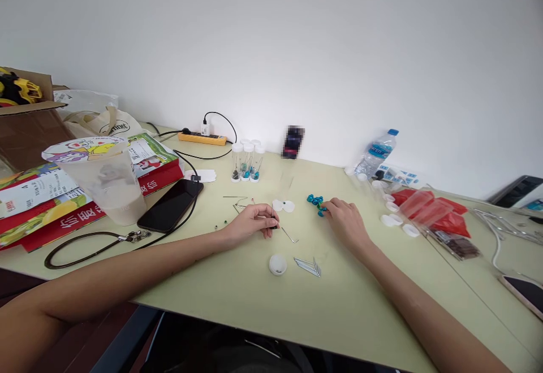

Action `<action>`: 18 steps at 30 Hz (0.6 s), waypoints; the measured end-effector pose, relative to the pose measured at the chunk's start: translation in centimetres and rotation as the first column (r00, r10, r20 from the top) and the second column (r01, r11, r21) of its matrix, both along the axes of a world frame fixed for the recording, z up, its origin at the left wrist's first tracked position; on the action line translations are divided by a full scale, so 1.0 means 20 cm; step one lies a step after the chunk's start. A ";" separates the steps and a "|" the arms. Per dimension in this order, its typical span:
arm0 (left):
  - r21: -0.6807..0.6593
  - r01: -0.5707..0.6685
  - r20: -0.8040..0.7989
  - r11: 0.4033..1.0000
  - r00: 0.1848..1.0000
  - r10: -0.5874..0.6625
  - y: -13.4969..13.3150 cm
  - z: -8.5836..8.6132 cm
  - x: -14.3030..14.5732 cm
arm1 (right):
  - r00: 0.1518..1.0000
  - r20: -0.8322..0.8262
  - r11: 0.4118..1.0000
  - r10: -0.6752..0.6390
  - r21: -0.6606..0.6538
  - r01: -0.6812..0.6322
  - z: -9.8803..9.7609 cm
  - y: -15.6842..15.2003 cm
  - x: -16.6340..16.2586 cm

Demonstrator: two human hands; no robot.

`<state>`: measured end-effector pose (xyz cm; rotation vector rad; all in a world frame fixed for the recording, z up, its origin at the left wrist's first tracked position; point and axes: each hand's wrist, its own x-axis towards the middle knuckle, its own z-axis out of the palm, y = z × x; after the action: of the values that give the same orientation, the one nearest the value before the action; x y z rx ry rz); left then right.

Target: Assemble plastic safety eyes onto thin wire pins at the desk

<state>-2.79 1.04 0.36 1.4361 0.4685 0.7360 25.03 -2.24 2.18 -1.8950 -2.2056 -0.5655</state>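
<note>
Arms (165, 265) out over the worktop (237, 299)
Left hand (254, 223) pinching a dark bit (274, 227); right hand (347, 221) touching blue pieces (314, 199), can't tell if that grip's closed. White cup (271, 267) has something tiny inside, capped tubes (236, 161) hold blue stuff.

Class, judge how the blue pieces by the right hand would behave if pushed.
The blue pieces look rounded, so they may roll when nudged. Being small, they are probably light. Their shiny surface suggests they could be slippery to pinch.
</note>
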 end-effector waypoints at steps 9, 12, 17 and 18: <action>-0.121 0.036 0.002 0.992 0.999 -0.036 0.00 0.00 -0.01 | 0.982 0.121 0.989 -0.143 0.054 0.137 0.07 0.01 0.10; -0.118 0.081 -0.008 0.990 0.997 -0.083 0.00 0.00 -0.01 | 0.981 0.103 0.985 -0.166 -0.022 0.169 0.05 0.02 0.17; -0.091 0.093 -0.016 0.991 0.995 -0.095 -0.01 0.01 -0.01 | 0.985 -0.076 0.974 -0.156 -0.179 0.141 -0.01 0.07 0.24; -0.095 0.081 -0.011 0.992 0.997 -0.082 -0.01 0.01 -0.01 | 0.984 -0.094 0.973 -0.154 -0.186 0.134 -0.01 0.08 0.24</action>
<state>-2.94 0.88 0.48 1.3653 0.4477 0.6303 29.84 -0.73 1.89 -2.1344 -2.1267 -0.2850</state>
